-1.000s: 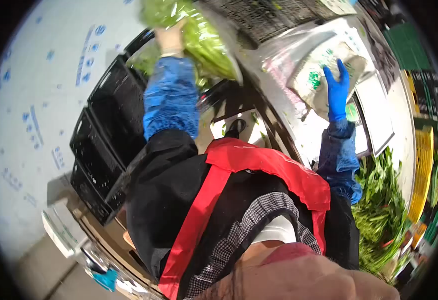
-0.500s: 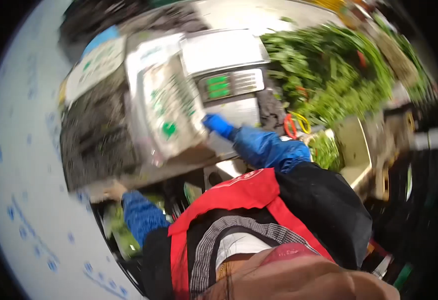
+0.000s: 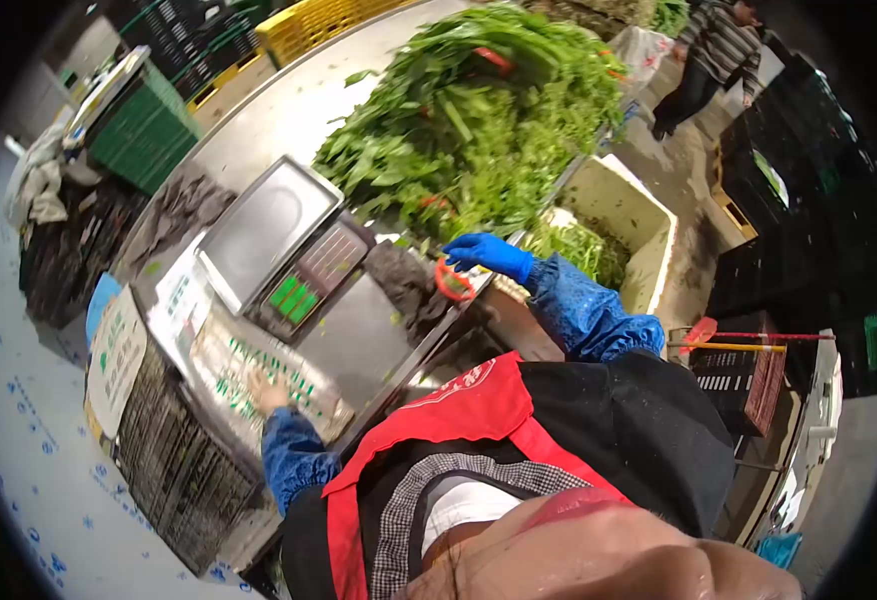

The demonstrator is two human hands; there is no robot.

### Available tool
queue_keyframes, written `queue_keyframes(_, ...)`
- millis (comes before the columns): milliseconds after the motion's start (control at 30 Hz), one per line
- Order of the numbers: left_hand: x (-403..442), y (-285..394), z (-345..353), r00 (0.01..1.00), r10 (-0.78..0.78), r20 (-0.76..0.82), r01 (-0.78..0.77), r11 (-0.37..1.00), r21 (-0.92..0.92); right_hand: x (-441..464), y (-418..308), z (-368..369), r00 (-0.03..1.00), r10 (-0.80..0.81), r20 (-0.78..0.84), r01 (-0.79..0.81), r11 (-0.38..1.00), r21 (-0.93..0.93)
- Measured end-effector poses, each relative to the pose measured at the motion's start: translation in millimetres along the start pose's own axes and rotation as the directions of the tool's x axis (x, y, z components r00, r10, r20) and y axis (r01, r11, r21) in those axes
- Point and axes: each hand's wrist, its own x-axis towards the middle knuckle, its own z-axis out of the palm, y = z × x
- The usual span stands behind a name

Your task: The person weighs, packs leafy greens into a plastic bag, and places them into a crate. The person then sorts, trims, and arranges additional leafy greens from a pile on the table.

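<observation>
My bare left hand (image 3: 267, 389) lies with spread fingers on a stack of clear plastic bags (image 3: 293, 375) printed in green. Over a red-orange ring (image 3: 453, 282) at the table's front edge is my right hand (image 3: 486, 254), in a blue glove, its fingers stretched out. Whether they touch the ring is unclear. Between the hands sit a digital scale (image 3: 273, 235) with a green-lit display and a crumpled dark cloth (image 3: 405, 285). A big heap of leafy greens (image 3: 478, 120), with red bands among it, lies beyond my right hand.
A pale foam box (image 3: 648, 215) with green scraps stands right of the table. On the left is a dark stack (image 3: 173, 460) topped by a printed sheet. Green crates (image 3: 143, 130) and yellow crates (image 3: 308, 30) stand behind. A person (image 3: 713, 60) is at the far right.
The view has swung right. My left hand has moved from the dark stack's near edge onto the plastic bags. My right hand has left the bags and reached the red-orange ring.
</observation>
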Motion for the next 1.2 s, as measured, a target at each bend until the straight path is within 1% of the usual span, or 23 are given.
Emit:
queue_keyframes(33,-2.4,2.6,6.8,0.999,-0.009,-0.038,0.010,0.999,0.032,-12.0,-0.9,-29.4,0.998,0.019,-0.065,-0.017,0.999,0.028)
queue_keyframes(100,10.5,3.7,4.4,0.998,-0.049,0.042,0.045,0.995,0.089,-33.1,-4.5,-79.2,0.987,0.026,-0.157,-0.018,0.998,0.056)
queue_keyframes(167,-12.6,87.7,-69.6,0.902,-0.429,0.052,0.428,0.903,0.026,-52.0,-13.3,-118.2,0.981,0.006,-0.193,0.001,0.999,0.039)
queue_keyframes(200,8.5,78.5,-46.9,0.922,-0.333,-0.196,0.345,0.938,0.030,-60.1,-19.1,-131.3,0.981,0.002,-0.194,0.005,0.999,0.035)
queue_keyframes(233,31.1,63.2,-25.5,0.876,-0.222,-0.429,0.273,0.960,0.062,-65.9,-27.7,-146.0,0.983,0.003,-0.182,0.004,0.999,0.038)
queue_keyframes(267,48.2,66.3,-17.1,0.829,-0.032,-0.559,0.154,0.973,0.173,-70.9,-44.5,-162.1,0.980,-0.048,-0.194,0.052,0.999,0.013)
queue_keyframes(333,56.9,122.9,-45.6,0.781,0.066,-0.621,-0.060,0.998,0.031,-77.0,-75.4,-189.4,0.961,-0.171,-0.218,0.172,0.985,-0.013)
queue_keyframes(367,42.9,180.5,-89.6,0.819,-0.023,-0.573,-0.151,0.955,-0.254,-76.5,-91.0,-203.4,0.941,-0.246,-0.233,0.249,0.968,-0.020)
queue_keyframes(433,45.0,248.8,-120.2,0.739,0.138,-0.659,-0.426,0.854,-0.299,-70.1,-116.5,-231.4,0.878,-0.386,-0.284,0.389,0.920,-0.049)
queue_keyframes(467,39.2,280.4,-132.8,0.736,0.136,-0.663,-0.427,0.854,-0.299,-64.8,-127.7,-241.4,0.876,-0.390,-0.282,0.393,0.918,-0.051)
queue_keyframes(533,33.8,336.7,-151.0,0.703,0.237,-0.670,-0.589,0.722,-0.363,-54.9,-147.9,-259.1,0.669,-0.599,-0.441,0.522,0.800,-0.295)
queue_keyframes(567,39.3,353.7,-153.8,0.688,0.256,-0.679,-0.619,0.696,-0.365,-45.5,-153.7,-268.9,0.526,-0.741,-0.418,0.475,0.663,-0.578)
queue_keyframes(600,43.0,372.4,-153.9,0.671,0.310,-0.674,-0.657,0.670,-0.346,-37.1,-158.0,-277.8,0.386,-0.857,-0.342,0.339,0.476,-0.812)
queue_keyframes(667,44.4,404.3,-149.7,0.621,0.428,-0.657,-0.739,0.601,-0.306,-29.8,-168.6,-282.8,0.331,-0.903,-0.272,0.155,0.337,-0.929)
queue_keyframes(700,48.3,413.9,-145.1,0.592,0.462,-0.660,-0.774,0.554,-0.306,-19.8,-164.5,-287.9,0.339,-0.904,-0.261,0.106,0.312,-0.944)
queue_keyframes(733,55.8,420.5,-137.9,0.612,0.468,-0.638,-0.767,0.549,-0.333,-9.4,-157.8,-293.6,0.349,-0.903,-0.249,0.060,0.287,-0.956)
queue_keyframes(767,59.6,425.5,-130.1,0.637,0.471,-0.611,-0.753,0.551,-0.360,-1.4,-151.3,-295.1,0.424,-0.869,-0.256,0.031,0.296,-0.955)
queue_keyframes(800,56.7,430.1,-124.8,0.619,0.493,-0.611,-0.772,0.523,-0.361,-0.7,-150.5,-293.8,0.501,-0.826,-0.259,0.011,0.305,-0.952)
queue_keyframes(933,40.2,429.2,-93.0,0.656,0.515,-0.552,-0.754,0.473,-0.456,-9.0,-151.5,-281.3,0.488,-0.823,-0.292,-0.055,0.305,-0.951)
queue_keyframes(1000,26.1,418.7,-58.7,0.712,0.555,-0.429,-0.690,0.442,-0.573,-11.5,-147.5,-281.6,0.477,-0.822,-0.311,-0.070,0.317,-0.946)
queue_keyframes(1067,7.9,401.8,-33.4,0.775,0.547,-0.318,-0.606,0.499,-0.620,-3.1,-144.4,-283.7,0.465,-0.827,-0.315,-0.061,0.326,-0.944)
queue_keyframes(1167,-1.7,367.0,12.9,0.801,0.517,-0.304,-0.589,0.587,-0.555,1.5,-140.0,-283.5,0.396,-0.872,-0.289,-0.056,0.291,-0.955)
queue_keyframes(1200,-7.1,358.4,20.1,0.840,0.498,-0.214,-0.516,0.615,-0.597,0.9,-139.0,-282.2,0.390,-0.874,-0.291,-0.048,0.296,-0.954)
